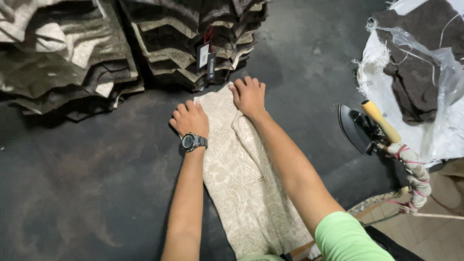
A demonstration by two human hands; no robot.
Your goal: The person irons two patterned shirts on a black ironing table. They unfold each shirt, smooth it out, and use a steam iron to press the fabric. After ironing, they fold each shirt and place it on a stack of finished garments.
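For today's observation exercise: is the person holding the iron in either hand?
No. Both the left hand and right hand press flat on the cream patterned cloth, while the iron stands apart at the right.

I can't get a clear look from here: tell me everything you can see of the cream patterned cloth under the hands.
The cream patterned cloth is a long, narrow piece of woven-looking fabric with a pale beige paisley-like pattern. It lies flat on the dark work table, running from the near edge toward the stacks of folded fabric. A lengthwise fold or overlapping layer runs down its right part. The left hand presses its far left corner with curled fingers, and the right hand lies flat on its far end.
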